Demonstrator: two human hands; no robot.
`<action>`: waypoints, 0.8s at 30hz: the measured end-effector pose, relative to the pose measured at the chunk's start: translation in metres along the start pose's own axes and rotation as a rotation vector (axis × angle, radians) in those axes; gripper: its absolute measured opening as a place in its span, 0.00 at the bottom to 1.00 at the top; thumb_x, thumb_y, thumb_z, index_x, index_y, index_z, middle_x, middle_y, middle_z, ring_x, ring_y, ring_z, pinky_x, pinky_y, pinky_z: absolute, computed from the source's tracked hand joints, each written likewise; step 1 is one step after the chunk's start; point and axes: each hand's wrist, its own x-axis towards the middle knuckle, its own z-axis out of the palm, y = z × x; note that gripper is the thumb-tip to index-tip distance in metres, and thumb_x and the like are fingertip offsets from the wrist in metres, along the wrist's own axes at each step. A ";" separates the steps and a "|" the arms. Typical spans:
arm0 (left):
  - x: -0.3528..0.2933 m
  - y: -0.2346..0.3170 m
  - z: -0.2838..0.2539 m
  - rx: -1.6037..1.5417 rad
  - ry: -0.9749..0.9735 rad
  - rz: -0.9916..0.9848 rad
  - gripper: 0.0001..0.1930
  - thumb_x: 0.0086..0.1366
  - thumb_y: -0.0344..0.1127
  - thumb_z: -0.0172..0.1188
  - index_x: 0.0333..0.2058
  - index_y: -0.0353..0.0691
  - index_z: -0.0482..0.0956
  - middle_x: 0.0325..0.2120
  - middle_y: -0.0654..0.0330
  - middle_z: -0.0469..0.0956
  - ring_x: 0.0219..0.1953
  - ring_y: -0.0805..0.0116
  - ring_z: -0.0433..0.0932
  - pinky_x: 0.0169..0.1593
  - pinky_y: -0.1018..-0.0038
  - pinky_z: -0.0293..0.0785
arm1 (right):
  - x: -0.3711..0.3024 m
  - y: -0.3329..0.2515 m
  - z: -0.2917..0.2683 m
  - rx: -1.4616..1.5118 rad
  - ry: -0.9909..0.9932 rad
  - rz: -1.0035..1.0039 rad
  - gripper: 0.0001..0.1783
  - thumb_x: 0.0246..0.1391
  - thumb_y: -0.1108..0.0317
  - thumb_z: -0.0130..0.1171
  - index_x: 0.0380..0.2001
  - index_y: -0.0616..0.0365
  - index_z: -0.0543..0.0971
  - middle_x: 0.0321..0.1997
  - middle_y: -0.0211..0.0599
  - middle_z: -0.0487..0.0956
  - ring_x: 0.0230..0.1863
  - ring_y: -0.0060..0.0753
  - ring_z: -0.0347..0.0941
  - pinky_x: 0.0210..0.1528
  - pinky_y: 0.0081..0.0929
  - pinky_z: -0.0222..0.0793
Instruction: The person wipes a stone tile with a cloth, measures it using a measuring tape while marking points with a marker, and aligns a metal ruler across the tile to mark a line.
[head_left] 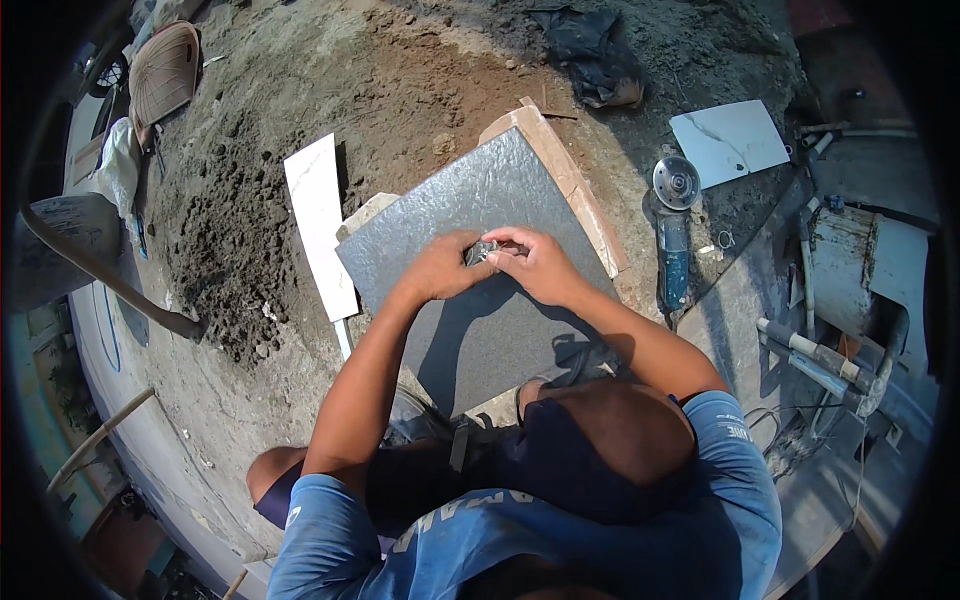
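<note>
A large dark grey stone tile [500, 200] lies flat on the ground in front of me, resting on a tan slab whose edge shows along its right side. My left hand [440, 268] and my right hand [540, 262] meet over the middle of the tile. Both hands pinch a small dark grey object [483, 250] between the fingertips, held just above the tile's surface. What that object is cannot be told.
An angle grinder [674, 235] lies on the ground right of the tile. A white strip of tile [318, 225] lies to the left, a white tile piece [728, 142] at the upper right. A mound of dark wet sand [225, 240], a shovel [110, 285] and pipes [815, 355] surround the spot.
</note>
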 end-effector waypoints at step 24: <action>-0.014 -0.112 -0.050 -0.146 -0.078 -0.290 0.15 0.71 0.42 0.51 0.35 0.35 0.76 0.21 0.62 0.71 0.25 0.71 0.68 0.31 0.71 0.67 | -0.256 -0.045 -0.124 -0.106 0.240 0.451 0.26 0.69 0.53 0.44 0.56 0.65 0.74 0.46 0.34 0.78 0.45 0.25 0.74 0.53 0.25 0.67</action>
